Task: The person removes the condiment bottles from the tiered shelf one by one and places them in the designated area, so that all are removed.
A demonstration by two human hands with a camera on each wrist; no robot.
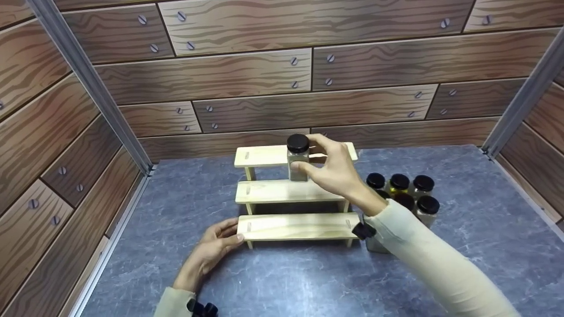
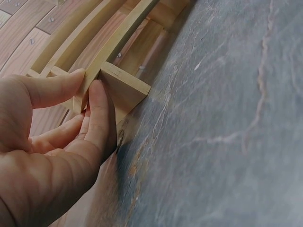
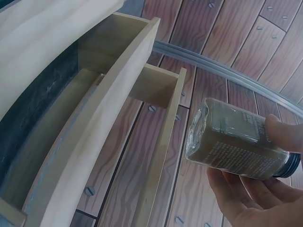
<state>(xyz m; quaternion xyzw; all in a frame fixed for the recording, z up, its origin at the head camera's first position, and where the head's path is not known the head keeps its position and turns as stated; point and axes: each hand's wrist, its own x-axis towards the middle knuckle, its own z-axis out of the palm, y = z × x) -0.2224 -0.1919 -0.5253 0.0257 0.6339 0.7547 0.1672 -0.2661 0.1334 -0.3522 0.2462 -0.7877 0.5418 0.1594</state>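
Note:
A three-tier wooden shelf stand (image 1: 299, 226) of pale wood stands on the grey table. My left hand (image 1: 217, 246) pinches the left end of its lowest step between thumb and fingers, as the left wrist view shows close up. My right hand (image 1: 337, 169) grips a square glass spice jar (image 1: 298, 165) with a black lid, upright over the stand's middle and top steps. In the right wrist view the jar (image 3: 232, 137) holds brownish-grey contents, has printed text on its side, and appears apart from the boards.
Several black-lidded jars (image 1: 424, 184) stand grouped on the table (image 1: 480, 229) right of the stand, partly hidden by the right forearm. One has yellow contents. Wood-patterned panels (image 1: 255, 75) enclose the table at the back and both sides.

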